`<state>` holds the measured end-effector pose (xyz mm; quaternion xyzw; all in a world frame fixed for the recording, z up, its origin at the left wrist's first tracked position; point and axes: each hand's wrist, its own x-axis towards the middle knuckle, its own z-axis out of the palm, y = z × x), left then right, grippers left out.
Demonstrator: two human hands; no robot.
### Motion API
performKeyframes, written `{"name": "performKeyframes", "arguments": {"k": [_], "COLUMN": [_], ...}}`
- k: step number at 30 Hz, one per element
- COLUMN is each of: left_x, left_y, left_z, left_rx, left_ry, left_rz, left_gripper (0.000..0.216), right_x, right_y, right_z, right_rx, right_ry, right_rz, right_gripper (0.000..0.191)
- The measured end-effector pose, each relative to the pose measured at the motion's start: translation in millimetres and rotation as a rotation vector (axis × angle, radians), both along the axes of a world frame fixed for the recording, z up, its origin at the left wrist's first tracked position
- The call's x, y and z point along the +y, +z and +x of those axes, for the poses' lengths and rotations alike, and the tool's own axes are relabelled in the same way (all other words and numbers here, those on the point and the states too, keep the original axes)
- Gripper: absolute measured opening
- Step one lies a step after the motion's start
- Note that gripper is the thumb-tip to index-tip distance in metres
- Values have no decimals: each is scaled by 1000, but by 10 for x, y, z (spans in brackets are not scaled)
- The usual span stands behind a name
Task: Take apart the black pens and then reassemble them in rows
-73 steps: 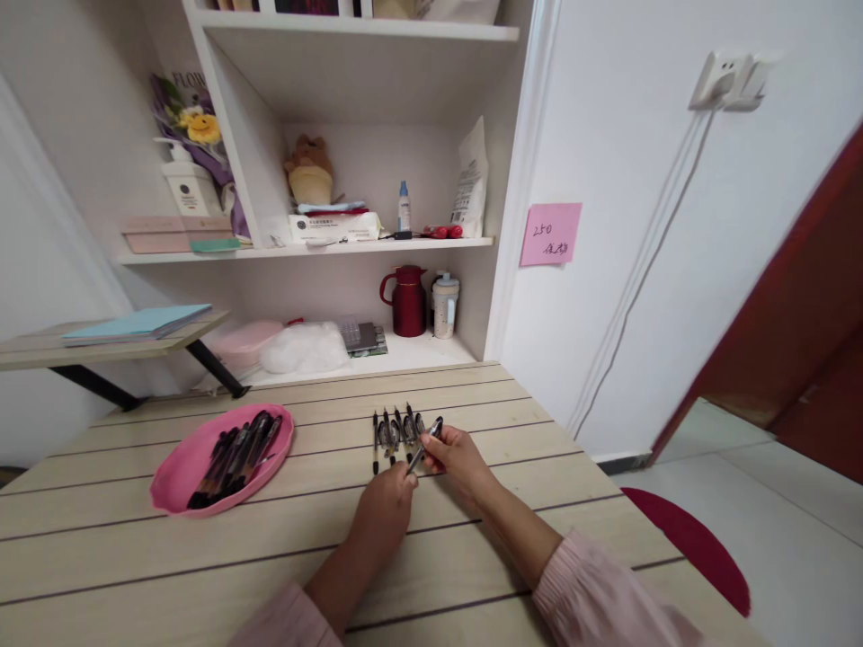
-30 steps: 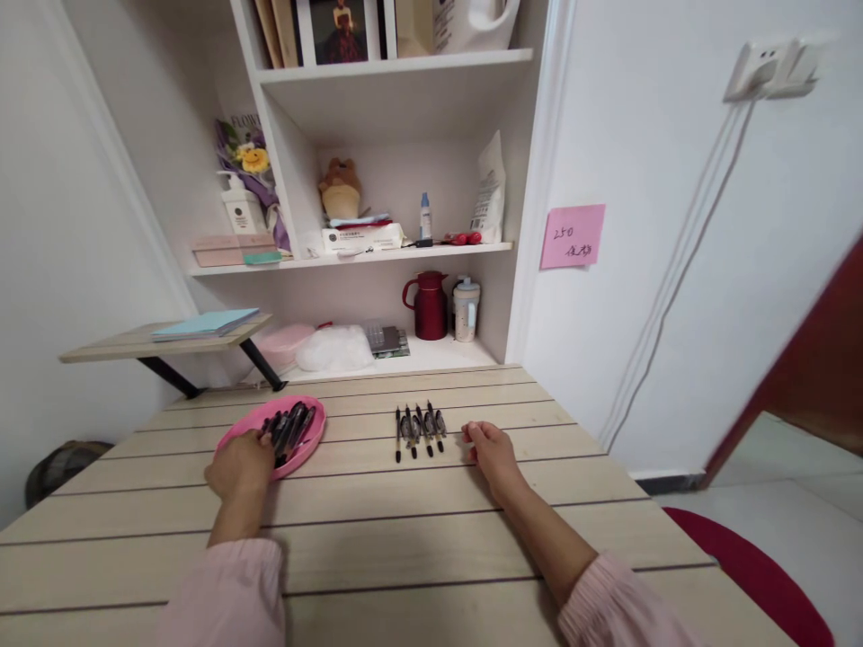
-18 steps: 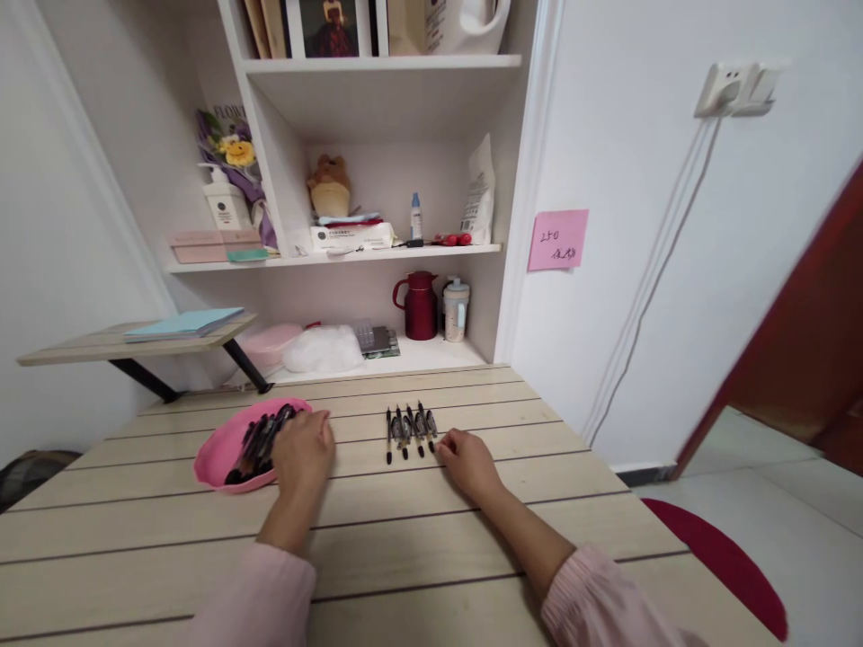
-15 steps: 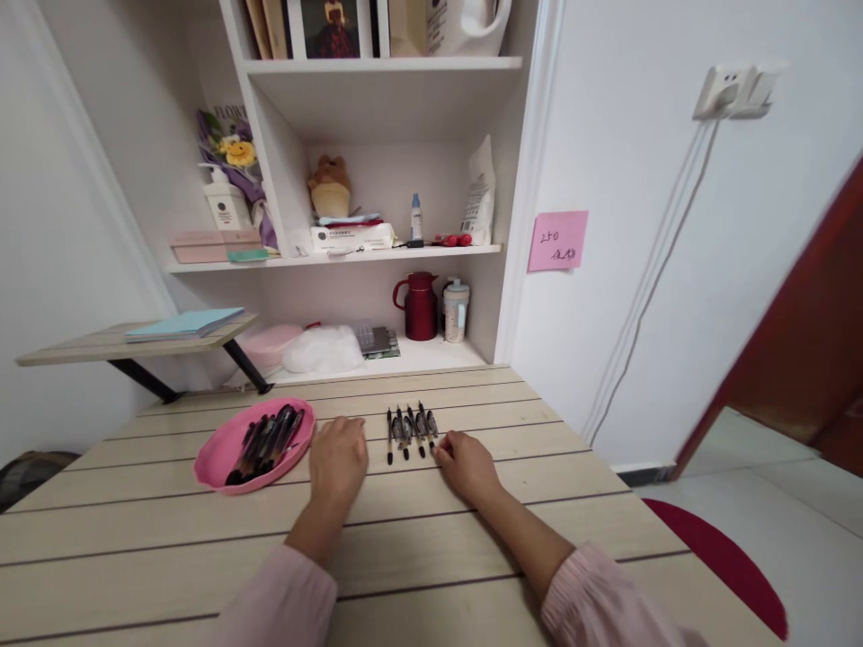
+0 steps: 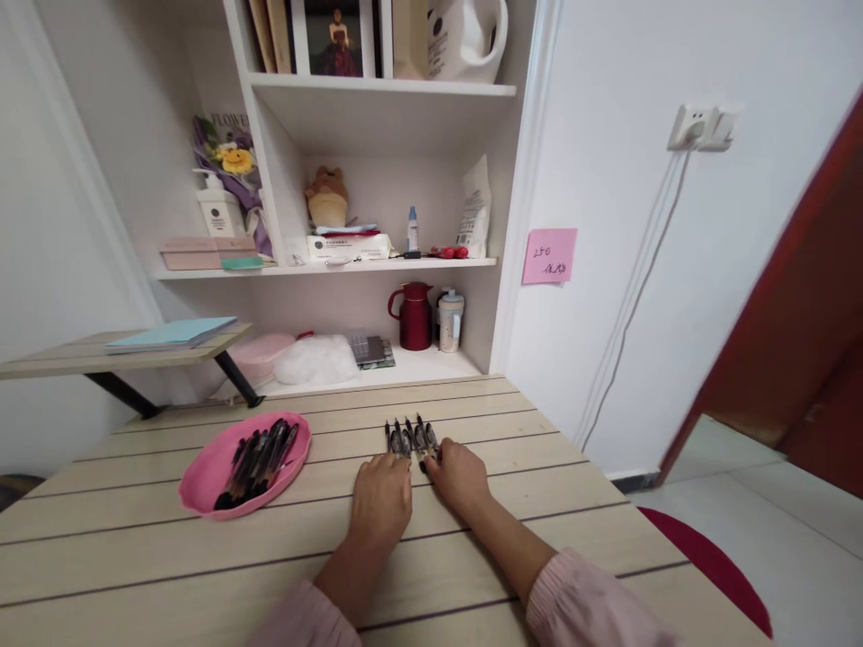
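Toward the back edge of the desk [image 5: 168, 557], about midway along it, a short row of pens [image 5: 408, 438] lies side by side, black and close together. Your left hand [image 5: 381, 496] lies palm down with its fingertips at the near ends of the left pens in that row. Its fingers are bunched narrow, and I cannot tell whether they pinch a pen underneath. Your right hand [image 5: 462, 476] sits just beside it, fingers curled in at the near ends of the rightmost pens. Whether it grips one is also hidden from view. The two hands are almost touching. Well apart from them, toward the desk's left edge, a pink tray [image 5: 209, 467] holds a heap of loose pens [image 5: 260, 452], also black.
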<state>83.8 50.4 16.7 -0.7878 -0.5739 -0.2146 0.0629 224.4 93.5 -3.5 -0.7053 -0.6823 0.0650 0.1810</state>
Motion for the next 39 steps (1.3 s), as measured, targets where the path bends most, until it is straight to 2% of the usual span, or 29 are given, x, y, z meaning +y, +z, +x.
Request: {"name": "performKeyframes", "arguments": {"k": [5,8,11,15,16,18,21,25,27,33,39], "left_x": [16,38,74,113,115,111,103,120,134,163,156], "left_y": [-20,-44,-79,-126,-134,-141,-140,-152,-170,-212,-210], "left_z": [-51,-71,-50,15,25,27,-4,-29,-20,-1,-2], "left_rx": [-48,-202,-581,-1387,-1514,-1637,-1716,-1729,-1709,-1615,-1522], "left_ry": [-15,-43,-81,-45,-40,-39,0,45,58,75,55], "left_rz": [-26,-63,-131,-425,-473,-496,-483,-498,-491,-498,-502], "left_gripper": [26,24,20,31,32,29,23,18,18,20,23], "right_x": [51,55,2,-185,-232,-279,-178,152,269,328,304], "right_y": [26,78,122,88,74,67,127,205,185,31,2], "right_z": [-40,13,26,-118,-162,-211,-130,107,154,4,72], "right_rx": [-19,81,262,464,476,475,481,276,213,172,332], "right_ry": [-30,-61,-15,261,322,415,425,87,31,15,16], "right_rz": [-7,22,122,197,204,197,140,70,43,21,36], "right_gripper": [21,21,20,14,11,9,12,11,18,26,27]}}
